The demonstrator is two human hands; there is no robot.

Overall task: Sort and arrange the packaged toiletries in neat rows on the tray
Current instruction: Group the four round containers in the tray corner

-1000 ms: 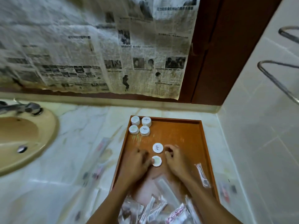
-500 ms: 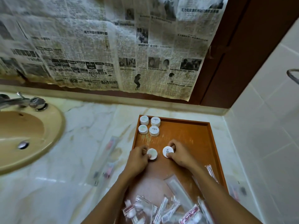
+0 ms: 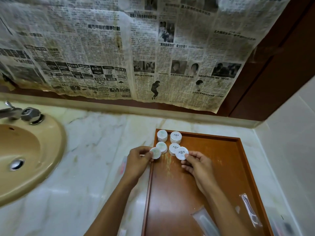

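Observation:
A brown wooden tray (image 3: 221,167) lies on the marble counter at the right. Several round white wrapped soaps stand in its far left corner, in two columns: stacks at the back (image 3: 162,135) (image 3: 175,136) and more in front of them (image 3: 162,146). My left hand (image 3: 139,159) pinches a round white soap (image 3: 155,152) just in front of the left column, at the tray's left rim. My right hand (image 3: 197,165) pinches another round soap (image 3: 181,153) with a dark logo, overlapping the front soap of the right column.
A clear tube packet (image 3: 203,220) and a long clear sachet (image 3: 250,212) lie at the tray's near right. A tan sink (image 3: 25,159) with a metal tap (image 3: 25,114) sits left. A pink packet (image 3: 123,166) lies on the counter. Newspaper (image 3: 136,57) hangs on the wall behind.
Both hands have carried their round soaps away from me, from the tray's middle up to the soap group in the far left corner. The view has tilted, hiding most near packets.

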